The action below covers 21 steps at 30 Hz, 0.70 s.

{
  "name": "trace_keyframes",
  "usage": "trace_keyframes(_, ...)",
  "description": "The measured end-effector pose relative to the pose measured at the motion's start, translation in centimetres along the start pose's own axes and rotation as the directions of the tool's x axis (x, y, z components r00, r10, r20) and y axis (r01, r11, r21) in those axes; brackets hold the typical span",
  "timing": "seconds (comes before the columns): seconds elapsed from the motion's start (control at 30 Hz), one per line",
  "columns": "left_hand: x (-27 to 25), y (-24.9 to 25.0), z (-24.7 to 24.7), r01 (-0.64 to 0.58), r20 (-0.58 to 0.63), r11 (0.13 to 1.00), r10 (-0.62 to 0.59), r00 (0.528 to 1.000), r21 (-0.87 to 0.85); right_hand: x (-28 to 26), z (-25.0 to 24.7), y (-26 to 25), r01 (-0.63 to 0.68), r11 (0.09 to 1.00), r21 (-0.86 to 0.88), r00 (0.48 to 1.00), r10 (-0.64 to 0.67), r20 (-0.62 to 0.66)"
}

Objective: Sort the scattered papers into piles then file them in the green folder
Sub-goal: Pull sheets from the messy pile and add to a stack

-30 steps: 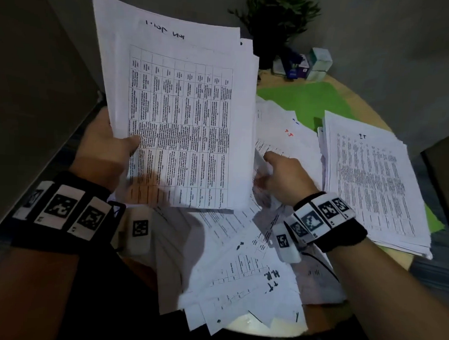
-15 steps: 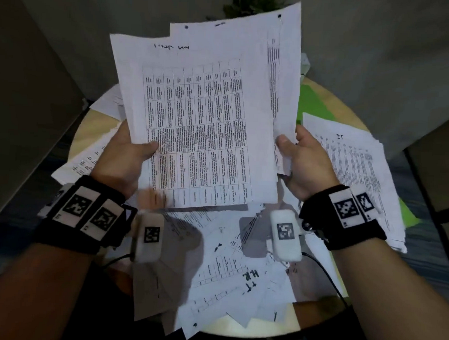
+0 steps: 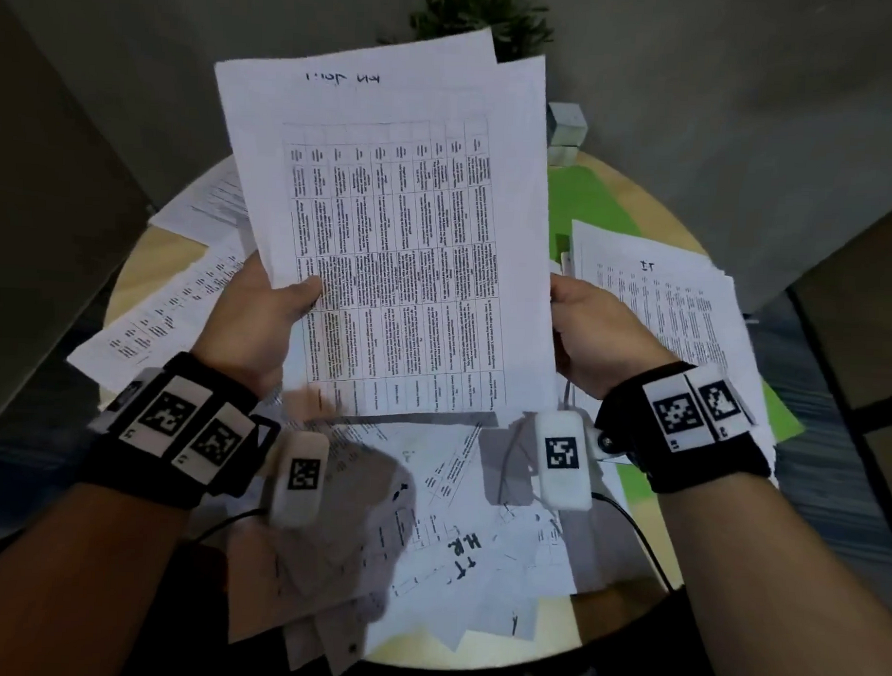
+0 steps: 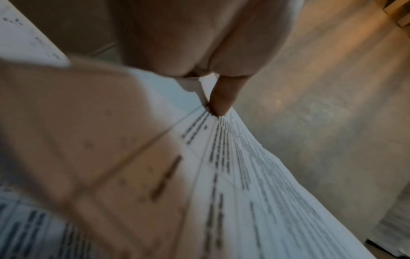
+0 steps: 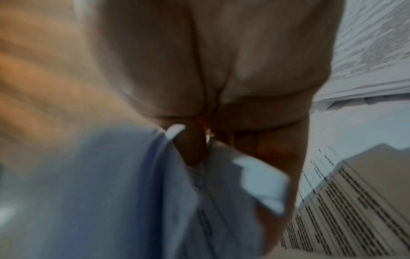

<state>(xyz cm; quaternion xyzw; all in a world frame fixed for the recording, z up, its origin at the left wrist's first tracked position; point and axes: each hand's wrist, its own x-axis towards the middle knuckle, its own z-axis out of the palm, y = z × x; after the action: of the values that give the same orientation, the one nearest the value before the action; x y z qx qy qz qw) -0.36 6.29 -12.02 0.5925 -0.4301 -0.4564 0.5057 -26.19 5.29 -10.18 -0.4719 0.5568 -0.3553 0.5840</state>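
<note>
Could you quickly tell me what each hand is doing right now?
Left hand: grip closed on the held sheaf of papers.
Right hand: grip closed on the same sheaf's right edge.

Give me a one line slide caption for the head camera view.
Both hands, left and right, hold a sheaf of papers above the scattered sheets and green folder.

The head view looks steeply down from above the near edge of the round table (image 3: 636, 203). Each wrist view looks along its palm, very close to the held sheets (image 3: 396, 245), which all three views share.
</note>
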Motion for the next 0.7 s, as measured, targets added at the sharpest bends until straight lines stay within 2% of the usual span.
trace_keyframes(0.1, -0.4, 0.2, 1.3, -0.005, 0.006, 1.000, 0.005, 1.000, -0.007, -0.7, -1.4, -0.8, -0.012, 0.989, 0.147, 0.990, 0.032, -0.140)
trace_keyframes(0.13, -0.5, 0.2, 2.2, -0.016, 0.004, 1.000, 0.016, 1.000, 0.007, -0.8, -2.2, -0.7, 0.006, 0.990, 0.139, 0.985, 0.018, -0.173)
trace_keyframes(0.17, -0.6, 0.3, 3.2, -0.023, 0.005, 1.000, 0.023, 1.000, 0.015, -1.0, -2.8, -0.6, 0.032, 0.997, 0.072, 0.981, -0.017, -0.196)
trace_keyframes(0.23, -1.0, 0.7, 6.0, -0.015, 0.028, 1.000, 0.015, 1.000, -0.006, -1.7, -4.5, 0.0, 0.075, 0.977, -0.201, 0.965, -0.122, -0.232)
trace_keyframes(0.3, -1.3, 0.8, 9.2, 0.024, 0.071, 1.000, -0.023, 0.997, -0.014, -2.2, -6.7, 0.8, 0.049, 0.911, -0.408, 0.948, -0.172, -0.269)
trace_keyframes(0.37, -1.5, 0.6, 12.7, 0.046, 0.136, 0.998, -0.051, 0.989, 0.040, -2.8, -9.2, 1.2, -0.024, 0.860, -0.510, 0.923, -0.177, -0.341)
trace_keyframes(0.5, -1.6, 0.1, 18.9, 0.047, 0.174, 0.988, -0.073, 0.982, 0.148, -3.6, -14.3, 2.5, -0.138, 0.848, -0.512, 0.866, -0.148, -0.478)
trace_keyframes(0.7, -1.5, -0.9, 25.3, 0.053, 0.223, 0.948, -0.128, 0.966, 0.315, -4.1, -18.9, 5.6, -0.294, 0.840, -0.456, 0.809, -0.035, -0.587)
